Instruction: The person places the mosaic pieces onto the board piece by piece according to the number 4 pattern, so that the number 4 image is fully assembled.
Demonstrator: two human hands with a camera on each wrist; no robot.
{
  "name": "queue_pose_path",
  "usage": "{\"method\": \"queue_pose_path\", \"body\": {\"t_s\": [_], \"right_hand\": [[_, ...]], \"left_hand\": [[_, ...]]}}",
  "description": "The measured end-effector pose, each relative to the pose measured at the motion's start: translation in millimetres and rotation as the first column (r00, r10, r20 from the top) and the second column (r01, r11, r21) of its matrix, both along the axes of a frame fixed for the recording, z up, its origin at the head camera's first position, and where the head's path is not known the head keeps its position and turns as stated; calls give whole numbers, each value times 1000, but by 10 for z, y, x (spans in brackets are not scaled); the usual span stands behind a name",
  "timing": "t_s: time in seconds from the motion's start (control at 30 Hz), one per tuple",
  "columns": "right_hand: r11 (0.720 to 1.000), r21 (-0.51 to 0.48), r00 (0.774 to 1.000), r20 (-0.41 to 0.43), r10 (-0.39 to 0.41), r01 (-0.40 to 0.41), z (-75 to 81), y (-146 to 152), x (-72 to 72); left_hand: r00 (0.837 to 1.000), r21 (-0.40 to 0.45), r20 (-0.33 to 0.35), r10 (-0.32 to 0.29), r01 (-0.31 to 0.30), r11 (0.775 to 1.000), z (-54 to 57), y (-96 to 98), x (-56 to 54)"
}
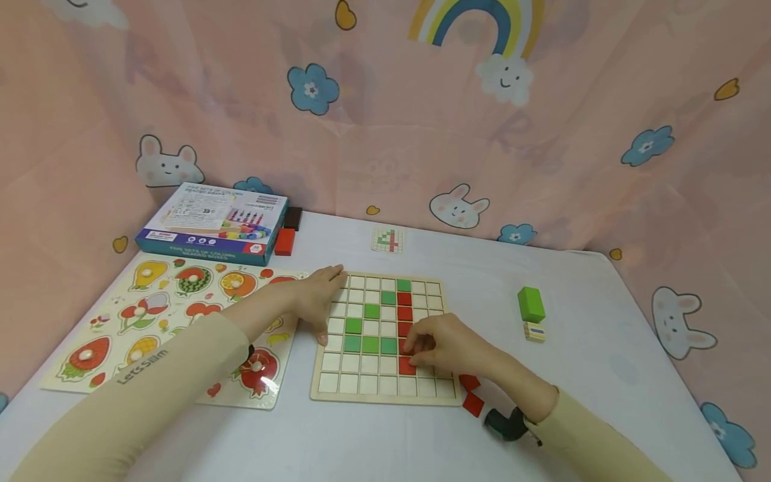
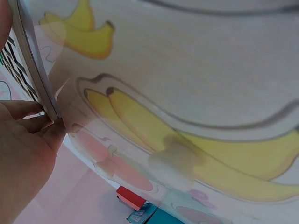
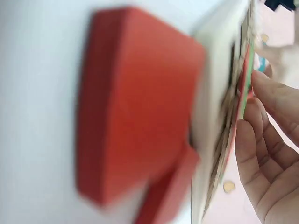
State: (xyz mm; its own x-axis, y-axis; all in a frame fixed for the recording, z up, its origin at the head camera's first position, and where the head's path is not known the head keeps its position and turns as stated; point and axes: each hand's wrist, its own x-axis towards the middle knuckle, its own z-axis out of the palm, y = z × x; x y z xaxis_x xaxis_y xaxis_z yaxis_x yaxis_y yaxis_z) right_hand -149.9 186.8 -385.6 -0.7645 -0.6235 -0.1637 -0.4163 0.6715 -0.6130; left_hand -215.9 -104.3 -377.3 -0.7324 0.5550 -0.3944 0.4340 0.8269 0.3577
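A wooden grid board (image 1: pixel 354 384) lies at the middle of the table, with green tiles (image 1: pixel 371 311) in a stepped line and a row. Down one column run several red tiles (image 1: pixel 405 299). My right hand (image 1: pixel 448 345) is over the board's right side, thumb and fingertips at the lowest red tile (image 1: pixel 407 366) of that column. The right wrist view has these fingers (image 3: pixel 247 144) bent against the board's face. At the board's left edge rests my left hand (image 1: pixel 316 294), fingers spread; its fingertips (image 2: pixel 35 109) touch the edge in the left wrist view.
Loose red tiles (image 1: pixel 473 404) lie by the board's lower right corner. A fruit puzzle board (image 1: pixel 162 321) is on the left, below a boxed set (image 1: pixel 211 221) and a red block (image 1: pixel 285 242). A small pattern card (image 1: pixel 387 240) lies behind; a green block (image 1: pixel 531 304) stands right.
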Motion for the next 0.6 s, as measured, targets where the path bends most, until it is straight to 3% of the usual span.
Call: {"method": "queue_pose_path", "body": {"t_s": [0.3, 0.6], "right_hand": [[1000, 12, 999, 30, -10, 10, 56, 466, -114], [997, 36, 979, 192, 63, -71, 38, 858, -103]], "left_hand": [[1000, -10, 15, 3, -3, 1000, 4, -4, -6], [1000, -9, 14, 5, -5, 1000, 9, -4, -5]]}}
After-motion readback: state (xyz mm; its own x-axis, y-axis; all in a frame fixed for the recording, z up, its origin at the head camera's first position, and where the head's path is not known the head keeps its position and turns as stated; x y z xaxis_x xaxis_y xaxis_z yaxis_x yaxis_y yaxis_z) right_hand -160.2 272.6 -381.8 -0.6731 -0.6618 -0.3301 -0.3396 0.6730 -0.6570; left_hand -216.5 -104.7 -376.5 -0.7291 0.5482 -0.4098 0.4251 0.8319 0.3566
